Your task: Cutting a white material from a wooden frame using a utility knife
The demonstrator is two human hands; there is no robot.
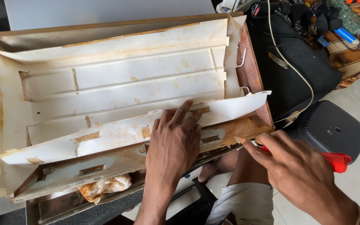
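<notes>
Head view, looking down past the person's bare knee and pale shorts: the right hand is nearest, fingers curled tight round a red-handled tool, its tip set against the lower right corner of the panel where the brown, crusted backing shows. Whether the tip is a blade or a screwdriver point I cannot tell; it is hidden by the fingers. The left hand lies flat with fingers spread, pressing on the loosened white liner strip along the near edge of the big white plastic panel.

As far as one can judge, the peeling is partly along. The near strip has come free of the frame and curls up, and the upper edge of the liner is also lifted and folded. The ribbed middle of the panel sits in place, stained yellow-brown in patches, with rusty-looking residue at the right end and along the bottom channel. A crumpled wad of yellowed material hangs under the near edge.

The panel rests tilted in front of the person, spanning most of the view. To the right stands a dark perforated stool, then a black bag with a white cable across it, and farther off a clutter of electronic parts.
</notes>
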